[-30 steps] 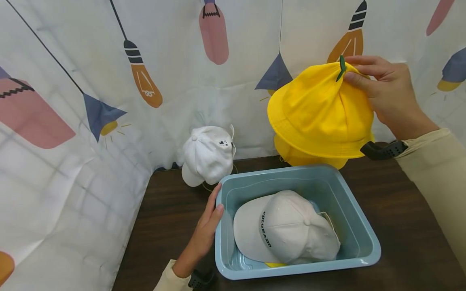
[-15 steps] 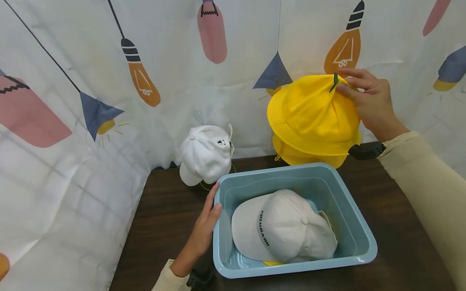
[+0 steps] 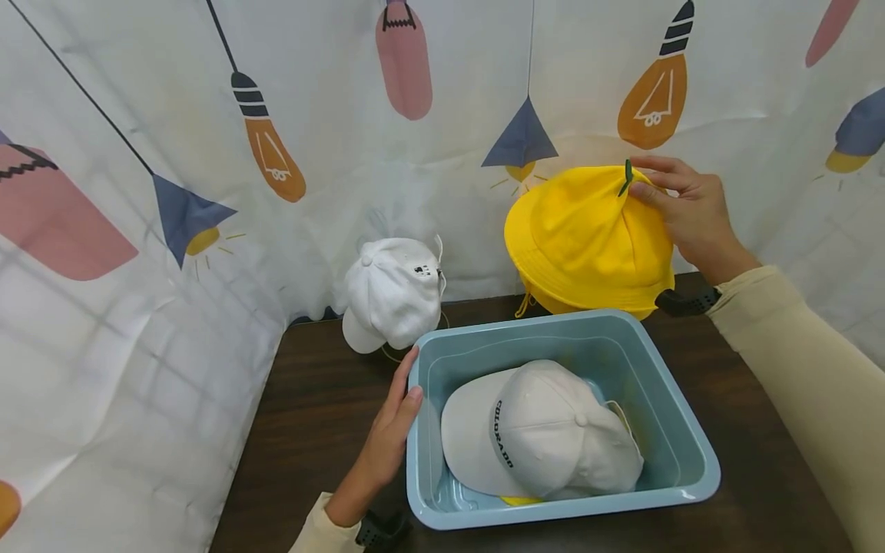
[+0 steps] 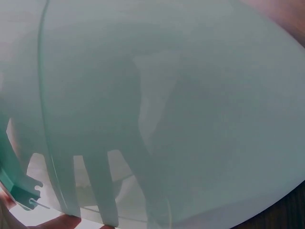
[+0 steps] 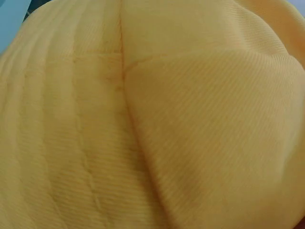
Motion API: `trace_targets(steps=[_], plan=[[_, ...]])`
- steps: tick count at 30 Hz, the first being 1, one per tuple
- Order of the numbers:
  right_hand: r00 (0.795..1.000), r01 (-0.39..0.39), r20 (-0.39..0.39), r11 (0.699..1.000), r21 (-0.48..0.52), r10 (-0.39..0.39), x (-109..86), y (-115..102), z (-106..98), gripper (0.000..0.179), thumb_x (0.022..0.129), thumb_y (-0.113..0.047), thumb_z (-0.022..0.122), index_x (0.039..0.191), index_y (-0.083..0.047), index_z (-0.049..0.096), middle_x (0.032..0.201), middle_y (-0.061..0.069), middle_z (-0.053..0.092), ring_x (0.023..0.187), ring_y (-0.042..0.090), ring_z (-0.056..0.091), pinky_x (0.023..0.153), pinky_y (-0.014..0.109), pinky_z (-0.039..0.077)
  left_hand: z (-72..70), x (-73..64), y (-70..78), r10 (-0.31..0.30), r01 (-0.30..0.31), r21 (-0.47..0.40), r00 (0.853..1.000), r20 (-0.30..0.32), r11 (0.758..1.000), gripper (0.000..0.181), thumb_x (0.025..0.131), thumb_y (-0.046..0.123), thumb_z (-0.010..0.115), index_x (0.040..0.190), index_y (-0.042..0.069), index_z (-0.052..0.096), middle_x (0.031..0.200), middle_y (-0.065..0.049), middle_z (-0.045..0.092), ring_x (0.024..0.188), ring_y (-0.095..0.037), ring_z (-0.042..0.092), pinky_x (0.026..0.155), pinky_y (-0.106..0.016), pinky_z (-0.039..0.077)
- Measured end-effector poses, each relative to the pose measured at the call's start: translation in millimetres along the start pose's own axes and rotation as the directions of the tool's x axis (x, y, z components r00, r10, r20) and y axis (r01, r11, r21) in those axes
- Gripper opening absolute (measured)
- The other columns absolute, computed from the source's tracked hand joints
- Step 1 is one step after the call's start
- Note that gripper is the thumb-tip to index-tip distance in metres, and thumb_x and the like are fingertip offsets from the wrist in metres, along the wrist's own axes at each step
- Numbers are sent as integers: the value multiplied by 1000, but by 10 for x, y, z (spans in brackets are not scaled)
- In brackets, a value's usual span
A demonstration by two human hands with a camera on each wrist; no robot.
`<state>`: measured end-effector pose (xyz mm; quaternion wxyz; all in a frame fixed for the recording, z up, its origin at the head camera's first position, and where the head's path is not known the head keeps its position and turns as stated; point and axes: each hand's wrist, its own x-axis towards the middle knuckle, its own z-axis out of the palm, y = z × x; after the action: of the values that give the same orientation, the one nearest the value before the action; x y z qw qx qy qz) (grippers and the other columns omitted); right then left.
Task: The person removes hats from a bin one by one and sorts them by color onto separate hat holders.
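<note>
My right hand (image 3: 691, 211) pinches the peak of a yellow bucket hat (image 3: 588, 238) with a small green sprout on top. Beneath its brim shows a second yellow hat (image 3: 632, 312), mostly hidden, with a cord at its left. Ribbed yellow cloth of the bucket hat (image 5: 205, 119) fills the right wrist view. The left hand (image 3: 387, 430) rests, fingers fairly straight, against the left side of a light blue plastic tub (image 3: 674, 392). The outer wall of that tub (image 4: 190, 119) fills the left wrist view. Inside lies a cream COLORADO cap (image 3: 546, 430), a bit of yellow under it.
A white cap (image 3: 392, 288) with small dark lettering sits behind the tub's left corner, close to the back curtain. The dark wooden table (image 3: 311, 430) meets a white curtain (image 3: 332, 153) printed with lamps and bulbs at the back and left.
The right hand has come down and a little to the left with the bucket hat, which now covers more of the yellow hat below. The left hand and tub stay put.
</note>
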<state>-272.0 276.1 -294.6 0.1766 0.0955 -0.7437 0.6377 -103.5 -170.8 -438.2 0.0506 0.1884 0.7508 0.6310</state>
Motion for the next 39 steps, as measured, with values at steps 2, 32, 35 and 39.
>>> trace_targets(steps=[2,32,35,39], plan=[[1000,1,6,1000,-16,-1,-18,36,-15,35,93,-17,73,123,1,72,140,0,61,124,17,55,84,12,54,3,0,-1,-6,6,-3,1000,-1,1000,55,112,24,28,164,33,12,169,-7,19,150,-42,30,116,-72,25],[990,-96,89,986,-137,109,-76,353,-3,46,96,-33,69,132,-5,68,140,-5,58,125,14,52,85,8,52,5,-6,-11,-13,13,4,1000,-11,1000,55,113,22,28,164,32,12,169,-6,20,149,-37,31,118,-53,32],[989,-104,88,982,-161,119,-80,373,-9,48,96,-35,69,134,-5,67,143,-4,57,126,15,52,85,8,52,10,-4,-14,-1,1,18,1000,-1,1000,55,113,22,27,165,31,11,169,-8,19,149,-40,31,115,-67,29],[987,-108,101,980,-164,125,-70,388,-15,50,96,-35,69,135,-3,66,143,-4,56,128,15,50,84,8,52,3,7,-12,-6,6,32,1000,1,999,55,113,22,27,164,32,11,169,-6,20,148,-38,32,117,-56,33]])
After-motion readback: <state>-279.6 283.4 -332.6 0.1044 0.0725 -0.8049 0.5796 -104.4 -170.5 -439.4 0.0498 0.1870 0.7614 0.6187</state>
